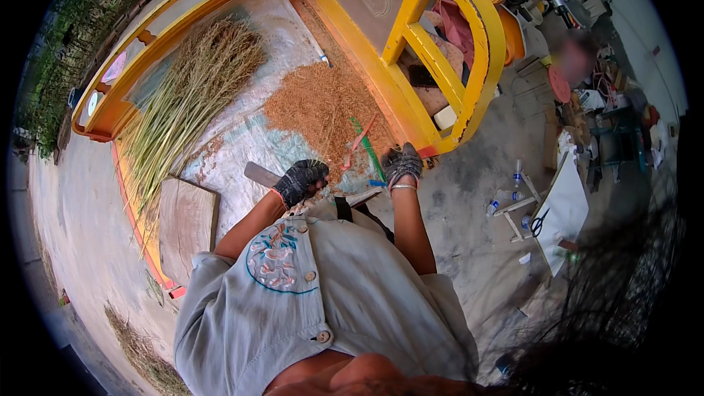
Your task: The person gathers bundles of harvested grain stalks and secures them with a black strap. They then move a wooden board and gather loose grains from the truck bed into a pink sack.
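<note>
Both my hands wear dark, patterned work gloves above a yellow-framed cart bed. My left hand (301,182) is curled closed near the bed's front. A flat grey-brown piece (261,174), like a blade or slat, sticks out on its left; whether I grip it is unclear. My right hand (402,165) is closed beside the bed's right front corner, its contents hidden. A green strip (368,148) runs toward it, and a red ribbon (356,144) lies alongside. Beyond both hands spreads a heap of reddish-brown grain (323,106) on a pale plastic sheet (248,202).
A bundle of long dry stalks (194,92) lies on the sheet's left, behind a wooden board (188,218). The yellow rail (477,66) rises at the right. Farther right are a white-topped stand (566,205) with black scissors (539,223), plastic bottles (506,196) and clutter.
</note>
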The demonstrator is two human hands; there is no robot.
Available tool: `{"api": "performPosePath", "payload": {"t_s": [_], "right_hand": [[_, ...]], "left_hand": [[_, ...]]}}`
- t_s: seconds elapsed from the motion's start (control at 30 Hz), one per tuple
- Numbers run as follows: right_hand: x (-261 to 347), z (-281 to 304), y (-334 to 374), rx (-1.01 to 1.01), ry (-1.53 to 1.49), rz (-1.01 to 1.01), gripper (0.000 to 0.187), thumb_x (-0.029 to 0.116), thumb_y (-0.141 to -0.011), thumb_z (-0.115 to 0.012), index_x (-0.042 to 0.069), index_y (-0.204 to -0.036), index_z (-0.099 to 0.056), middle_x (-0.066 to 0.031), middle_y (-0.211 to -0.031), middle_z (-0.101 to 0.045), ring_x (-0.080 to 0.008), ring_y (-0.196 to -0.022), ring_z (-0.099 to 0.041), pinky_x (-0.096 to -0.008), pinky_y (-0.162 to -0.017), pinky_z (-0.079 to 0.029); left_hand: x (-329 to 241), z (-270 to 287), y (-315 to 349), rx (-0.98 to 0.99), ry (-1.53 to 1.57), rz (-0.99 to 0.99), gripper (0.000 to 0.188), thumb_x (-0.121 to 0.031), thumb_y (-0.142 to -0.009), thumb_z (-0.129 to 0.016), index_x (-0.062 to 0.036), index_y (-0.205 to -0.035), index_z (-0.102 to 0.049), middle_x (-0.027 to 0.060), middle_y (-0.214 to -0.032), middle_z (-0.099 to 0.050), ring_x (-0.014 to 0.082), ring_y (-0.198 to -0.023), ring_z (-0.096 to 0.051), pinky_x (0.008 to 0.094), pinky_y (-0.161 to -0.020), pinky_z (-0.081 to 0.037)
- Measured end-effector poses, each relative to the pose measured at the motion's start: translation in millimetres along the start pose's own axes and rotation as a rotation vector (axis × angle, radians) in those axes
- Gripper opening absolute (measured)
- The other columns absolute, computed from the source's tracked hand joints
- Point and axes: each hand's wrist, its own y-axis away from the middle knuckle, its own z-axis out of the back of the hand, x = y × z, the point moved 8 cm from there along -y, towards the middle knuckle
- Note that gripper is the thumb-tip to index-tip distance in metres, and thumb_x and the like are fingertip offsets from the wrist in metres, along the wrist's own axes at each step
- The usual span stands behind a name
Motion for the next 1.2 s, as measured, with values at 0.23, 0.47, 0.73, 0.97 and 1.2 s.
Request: {"api": "performPosePath", "payload": {"t_s": [0.23, 0.47, 0.73, 0.97, 1.2], "right_hand": [[-37.3, -106.3, -54.2, 0.046, 0.021, 0.01, 0.019, 0.025, -0.083, -0.053, 0.016, -0.073, -0.04, 0.0005, -0.059, -0.039, -0.0137, -0.045, -0.032, -0.0265, -0.039, -0.025], [36.2, -132.7, -116.3, 0.245, 0.375, 0.232, 0.017, 0.031, -0.085, -0.045, 0.016, -0.078, -0.045, 0.0024, -0.068, -0.047, -0.0128, -0.05, -0.037, -0.0286, -0.043, -0.027], [-118.8, -168.5, 98.4, 1.177, 1.21, -0.108, 0.021, 0.012, -0.078, -0.064, 0.012, -0.099, -0.06, 0.0, -0.067, -0.054, -0.0075, -0.053, -0.045, -0.0227, -0.046, -0.039], [-162.4, -183.8, 133.0, 1.51, 1.435, 0.577, 0.015, 0.02, -0.081, -0.054, 0.007, -0.082, -0.061, -0.0069, -0.066, -0.055, -0.0175, -0.057, -0.053, -0.0311, -0.055, -0.042], [-110.5, -161.7, 13.2, 0.612, 0.851, 0.037, 0.018, 0.015, -0.078, -0.054, 0.006, -0.064, -0.048, -0.0041, -0.052, -0.045, -0.015, -0.038, -0.041, -0.0277, -0.035, -0.032]], "left_hand": [[5.2, 6.0, 1.7, -0.016, -0.16, -0.485, 0.014, -0.019, -0.086, -0.051, -0.0077, -0.079, -0.055, -0.0006, -0.061, -0.05, 0.0083, -0.047, -0.042, 0.0213, -0.042, -0.03], [0.2, 69.8, 74.1, -0.263, 0.581, -0.211, 0.017, -0.023, -0.086, -0.052, -0.0086, -0.076, -0.055, -0.0014, -0.053, -0.045, 0.006, -0.038, -0.033, 0.0191, -0.034, -0.023], [-27.7, 34.6, 72.2, -0.05, 0.464, -0.067, 0.017, -0.021, -0.085, -0.055, -0.0068, -0.077, -0.056, -0.002, -0.058, -0.045, 0.0028, -0.042, -0.034, 0.0142, -0.038, -0.026], [-17.6, 12.5, 38.9, 0.032, 0.252, 0.018, 0.022, -0.026, -0.088, -0.052, -0.0103, -0.073, -0.053, -0.0028, -0.057, -0.045, 0.0033, -0.044, -0.035, 0.0159, -0.038, -0.024], [-34.4, 2.9, 47.6, 0.047, 0.124, -0.193, 0.028, -0.027, -0.089, -0.048, -0.0105, -0.067, -0.045, -0.0022, -0.056, -0.041, 0.0038, -0.047, -0.034, 0.0175, -0.039, -0.024]]}}
